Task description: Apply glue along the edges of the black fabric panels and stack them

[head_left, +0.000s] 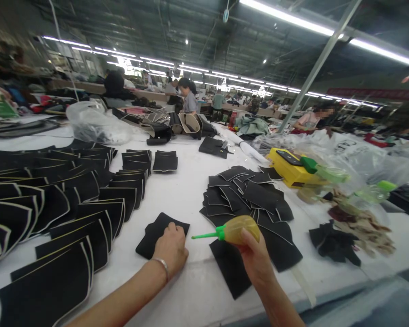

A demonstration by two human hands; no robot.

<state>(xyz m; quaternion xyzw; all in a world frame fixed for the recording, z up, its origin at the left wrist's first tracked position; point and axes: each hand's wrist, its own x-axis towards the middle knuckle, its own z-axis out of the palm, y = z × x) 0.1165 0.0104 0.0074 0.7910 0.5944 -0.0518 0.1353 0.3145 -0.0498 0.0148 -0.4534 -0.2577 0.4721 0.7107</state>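
White tabletop (172,193) separates the black panel (153,234) from pale-edged pieces (51,281).

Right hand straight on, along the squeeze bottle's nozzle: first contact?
Probably the left hand, resting on a black panel; relative height is unclear, so the green nozzle might pass over it.
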